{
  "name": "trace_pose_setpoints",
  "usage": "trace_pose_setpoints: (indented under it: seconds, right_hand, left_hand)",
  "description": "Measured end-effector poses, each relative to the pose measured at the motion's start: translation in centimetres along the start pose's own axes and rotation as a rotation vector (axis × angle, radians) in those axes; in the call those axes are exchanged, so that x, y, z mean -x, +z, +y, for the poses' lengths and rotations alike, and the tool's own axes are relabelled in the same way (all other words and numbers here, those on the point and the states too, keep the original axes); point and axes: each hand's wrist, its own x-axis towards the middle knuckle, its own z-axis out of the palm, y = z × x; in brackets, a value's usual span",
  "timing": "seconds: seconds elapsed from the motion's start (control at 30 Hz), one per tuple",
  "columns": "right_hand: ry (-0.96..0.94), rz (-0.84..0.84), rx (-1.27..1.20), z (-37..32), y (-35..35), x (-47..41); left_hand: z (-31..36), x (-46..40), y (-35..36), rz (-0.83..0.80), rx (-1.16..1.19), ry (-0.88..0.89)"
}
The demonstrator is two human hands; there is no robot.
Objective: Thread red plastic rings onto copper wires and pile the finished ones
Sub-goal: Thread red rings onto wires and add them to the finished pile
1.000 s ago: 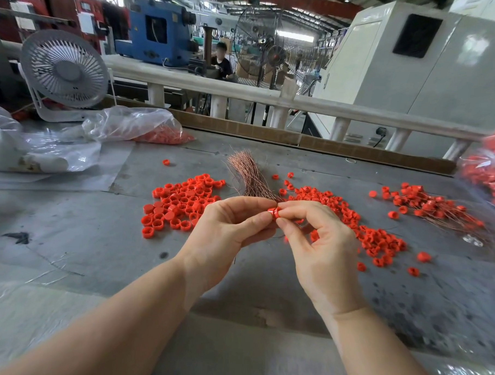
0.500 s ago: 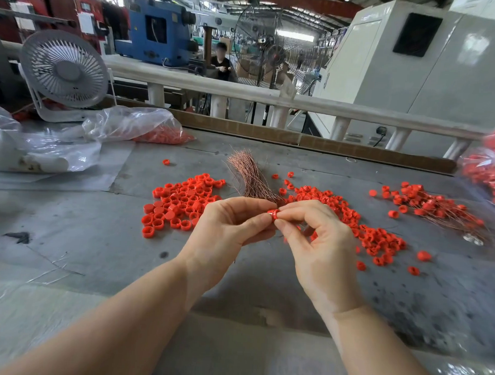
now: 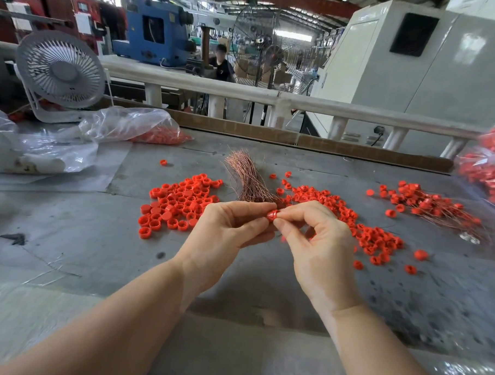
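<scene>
Head view, both hands raised over the centre of the grey worktop (image 3: 67,253). Left hand (image 3: 227,229) and right hand (image 3: 320,247) meet fingertip to fingertip at mid-frame. One red ring (image 3: 273,215) sits between them: the left grip is clamped on it, thumb and forefinger pinching its left side; the right grip is together, thumb and forefinger tips pressed against the ring's right side. Whether a wire runs between the right fingertips cannot be told; it is too thin to resolve.

Bundle of copper wires (image 3: 249,179) lies on the worktop just above the hands, fanned toward the upper centre of the frame, its near end hidden behind the fingers.

Loose rings: one dense patch (image 3: 177,201) left of centre, touching nothing else; a second scatter (image 3: 366,232) runs from centre toward lower right, partly behind the right hand. A few single rings lie apart at its lower right edge.

Finished pile (image 3: 430,203), rings with wires trailing out, lies at right of frame, well apart from the hands.

Clear plastic bag of red parts (image 3: 147,126) at upper left, beside a white desk fan (image 3: 60,71). Another bag of red parts (image 3: 488,172) at the right edge. White railing (image 3: 273,99) runs behind the worktop.
</scene>
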Motion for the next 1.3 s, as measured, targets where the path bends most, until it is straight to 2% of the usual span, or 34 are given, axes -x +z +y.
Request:
trace_pose_setpoints:
  seconds: [0.4, 0.77, 1.0, 1.17, 1.3]
  right_hand:
    - [0.058, -0.031, -0.074, -0.2, 0.3, 0.2]
    - [0.115, -0.040, -0.028, -0.7, 0.2, 0.3]
    - [0.080, -0.062, 0.047, -0.9, 0.5, 0.5]
    - [-0.071, -0.010, 0.252, -1.1, 0.2, 0.5]
    - [-0.119, -0.002, 0.327, -1.1, 0.0, 0.5]
  left_hand:
    - [0.0, 0.1, 0.1, 0.064, -0.112, 0.076]
    - [0.0, 0.2, 0.6, 0.102, -0.222, 0.128]
    - [-0.1, 0.1, 0.4, 0.137, -0.110, 0.076]
    - [-0.2, 0.1, 0.3, 0.108, -0.035, 0.004]
    - [0.0, 0.3, 0.3, 0.067, -0.058, -0.049]
